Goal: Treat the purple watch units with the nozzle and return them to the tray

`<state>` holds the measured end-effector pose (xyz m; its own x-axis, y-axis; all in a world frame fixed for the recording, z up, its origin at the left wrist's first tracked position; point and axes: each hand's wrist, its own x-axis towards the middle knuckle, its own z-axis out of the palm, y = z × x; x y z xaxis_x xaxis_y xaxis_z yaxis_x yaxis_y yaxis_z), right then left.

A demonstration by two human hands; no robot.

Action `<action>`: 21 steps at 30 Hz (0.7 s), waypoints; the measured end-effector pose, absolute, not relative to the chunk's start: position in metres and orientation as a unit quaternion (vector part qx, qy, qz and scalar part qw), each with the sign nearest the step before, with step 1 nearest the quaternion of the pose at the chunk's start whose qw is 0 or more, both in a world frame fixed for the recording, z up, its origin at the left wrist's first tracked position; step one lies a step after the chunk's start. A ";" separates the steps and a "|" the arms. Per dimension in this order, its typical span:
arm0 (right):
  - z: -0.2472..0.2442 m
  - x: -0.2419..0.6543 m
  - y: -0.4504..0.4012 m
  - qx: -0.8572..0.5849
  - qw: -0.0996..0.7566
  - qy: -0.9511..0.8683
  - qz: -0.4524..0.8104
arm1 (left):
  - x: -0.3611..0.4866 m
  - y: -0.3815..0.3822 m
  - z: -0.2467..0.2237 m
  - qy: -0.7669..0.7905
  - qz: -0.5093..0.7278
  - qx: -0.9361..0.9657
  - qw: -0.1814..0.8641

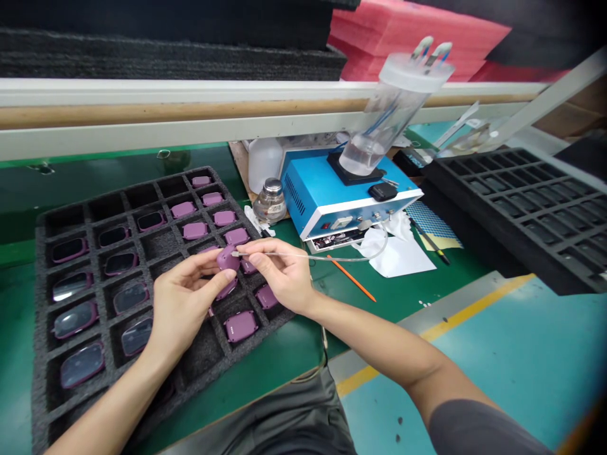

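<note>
The casing (226,260) is purple, the tray (162,245) charcoal.

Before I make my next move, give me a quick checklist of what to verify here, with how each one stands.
1. Left hand holding the purple case: ok, pinched between thumb and fingers.
2. Right hand holding the thin tube: ok, held near its tip.
3. Tip touching the case: cannot tell; they overlap in view.
4. Liquid in the clear cylinder: ok, some shows low down.
5. Bench by the tube uncluttered: not ok; orange stick and white paper lie there.
</note>
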<state>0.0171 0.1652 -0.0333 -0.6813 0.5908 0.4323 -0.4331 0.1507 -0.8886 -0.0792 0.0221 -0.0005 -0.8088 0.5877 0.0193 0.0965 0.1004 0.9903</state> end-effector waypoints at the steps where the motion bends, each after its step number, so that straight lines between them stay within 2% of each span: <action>1: -0.034 0.017 0.165 -0.061 0.395 -0.648 0.649 | -0.079 0.022 0.000 0.715 0.627 0.239 0.196; 21: -0.033 0.018 0.165 -0.059 0.393 -0.648 0.650 | -0.079 0.021 0.000 0.718 0.621 0.243 0.200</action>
<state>0.0177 0.1653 -0.0333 -0.6843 0.5867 0.4331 -0.4342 0.1493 -0.8884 -0.0790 0.0215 0.0001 -0.8021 0.5971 0.0138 0.0990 0.1102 0.9890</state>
